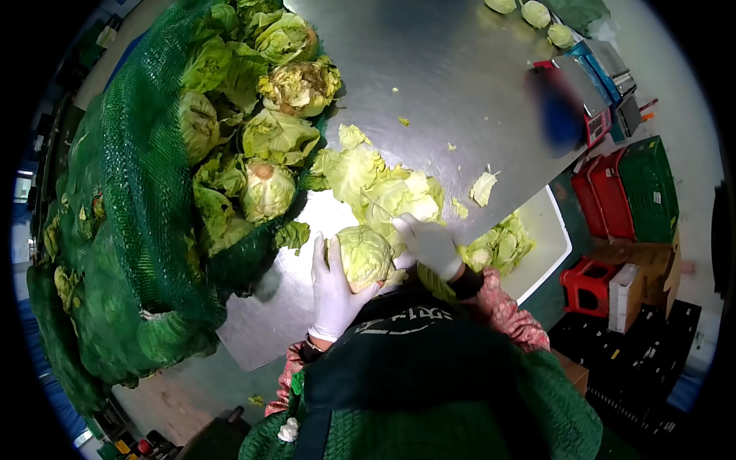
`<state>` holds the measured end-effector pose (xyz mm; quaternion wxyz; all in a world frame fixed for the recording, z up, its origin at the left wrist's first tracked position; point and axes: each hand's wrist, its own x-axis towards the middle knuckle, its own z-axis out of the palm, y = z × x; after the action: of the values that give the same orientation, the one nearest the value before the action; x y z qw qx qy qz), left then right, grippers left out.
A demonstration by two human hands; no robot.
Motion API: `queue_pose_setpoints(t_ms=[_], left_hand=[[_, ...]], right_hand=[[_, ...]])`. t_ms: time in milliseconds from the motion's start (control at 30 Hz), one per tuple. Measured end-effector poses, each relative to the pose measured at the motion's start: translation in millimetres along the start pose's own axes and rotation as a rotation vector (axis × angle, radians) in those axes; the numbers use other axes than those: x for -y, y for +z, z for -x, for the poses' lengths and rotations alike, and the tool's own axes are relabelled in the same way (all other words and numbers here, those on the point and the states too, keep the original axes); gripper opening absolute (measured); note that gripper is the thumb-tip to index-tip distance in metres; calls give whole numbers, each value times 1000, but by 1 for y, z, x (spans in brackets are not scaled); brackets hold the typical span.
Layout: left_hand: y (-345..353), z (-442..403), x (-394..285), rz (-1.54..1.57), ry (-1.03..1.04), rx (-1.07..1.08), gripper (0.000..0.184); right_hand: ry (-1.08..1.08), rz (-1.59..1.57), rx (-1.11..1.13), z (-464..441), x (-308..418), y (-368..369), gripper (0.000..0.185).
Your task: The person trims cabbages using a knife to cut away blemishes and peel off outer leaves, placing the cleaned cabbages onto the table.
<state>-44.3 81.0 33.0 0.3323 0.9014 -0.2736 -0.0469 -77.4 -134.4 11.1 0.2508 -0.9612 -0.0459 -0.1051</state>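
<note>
My left hand (336,295), in a white glove, is closed around the side of a pale green cabbage (363,257) at the front of the metal table. My right hand (432,244), gloved too, is just right of the cabbage, its fingers curled. A thin light line runs from these fingers across the leaves; I cannot make out what it is. Behind the cabbage lies a pile of loose cabbage leaves (402,195). On the left, a green mesh sack (126,192) stands open with several cabbages (268,190) in it, some browned.
The metal table (429,69) carries leaf scraps (483,187). A white bin (553,249) with leaves sits at the right front. Further right are a scale (594,96), red and green crates (640,188) and a red stool (586,287). Trimmed cabbages (535,14) lie at the far edge.
</note>
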Motion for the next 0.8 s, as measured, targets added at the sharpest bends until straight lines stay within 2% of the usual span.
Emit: queue_pose_setpoints(t_ms=[33, 100, 167, 200, 233, 300, 333, 367, 467, 500, 567, 633, 700, 733, 767, 800], left_hand=[[0, -5, 0, 1, -5, -7, 106], [0, -6, 1, 19, -47, 26, 106], [2, -9, -1, -28, -14, 49, 105], [4, -10, 1, -48, 7, 21, 105], [7, -10, 2, -66, 24, -10, 105], [7, -9, 2, -70, 21, 4, 105], [5, -8, 1, -83, 29, 36, 105], [3, -8, 1, -99, 43, 69, 105], [4, -9, 9, -78, 59, 50, 105], [1, -7, 9, -80, 62, 52, 105], [-11, -7, 5, -117, 51, 125, 104], [-20, -4, 6, -182, 59, 107, 103], [-23, 3, 15, -93, 19, 118, 102], [-24, 4, 18, -47, -5, 117, 99], [-24, 5, 19, -52, -13, 115, 99], [-26, 6, 19, -34, -18, 130, 99]], right_hand=[[0, -46, -39, -5, -1, -4, 43], [-63, 65, -43, -3, 31, -15, 58], [88, -159, -90, -16, 49, -16, 68], [181, -209, -66, -21, 47, -12, 60], [181, -205, -68, -24, 44, -7, 60], [344, -292, 76, -26, 39, 3, 44], [320, -335, -16, -27, 34, 7, 35], [316, -337, -21, -28, 33, 12, 35], [80, -200, -278, -31, 14, 31, 21], [83, -200, -281, -32, 2, 35, 21], [-36, 102, -382, -31, -24, 34, 16], [-77, 57, -411, -29, -35, 35, 15], [-9, 72, -475, -23, -34, 43, 17], [63, 68, -443, -25, -25, 37, 29], [59, 61, -440, -25, -15, 28, 29], [116, 33, -338, -31, 7, 5, 35]])
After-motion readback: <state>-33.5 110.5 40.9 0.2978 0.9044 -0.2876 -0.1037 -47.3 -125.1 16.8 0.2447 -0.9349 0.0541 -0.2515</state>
